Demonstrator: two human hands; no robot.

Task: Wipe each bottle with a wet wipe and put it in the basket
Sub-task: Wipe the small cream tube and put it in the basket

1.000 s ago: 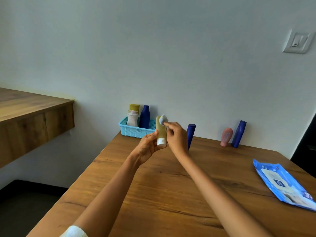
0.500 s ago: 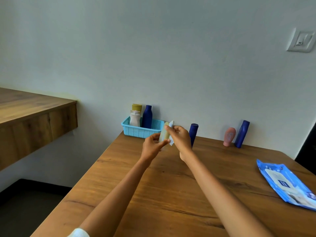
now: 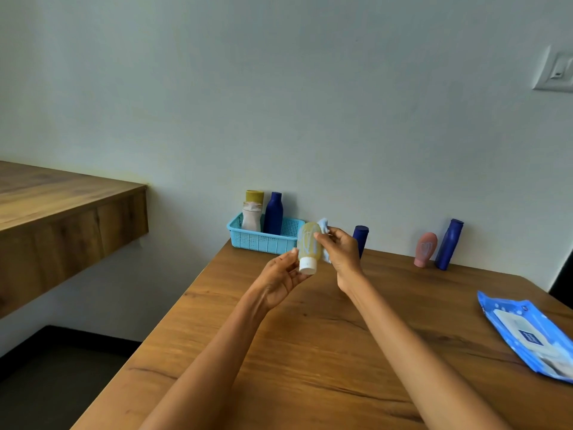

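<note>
Yellow bottle (image 3: 308, 243) upright, cap down (left hand (image 3: 280, 276) fingers pinching cap); right hand (image 3: 342, 252) pinching wipe (image 3: 324, 226)

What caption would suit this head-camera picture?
Left hand holds a yellow white-capped bottle while right hand wipes it with a pale wet wipe.

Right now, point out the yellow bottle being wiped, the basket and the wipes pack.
yellow bottle (image 3: 307, 243), head view, on its body above the white cap.
basket (image 3: 263, 242), head view, on its front wall.
wipes pack (image 3: 527, 333), head view, on its top face.
</note>
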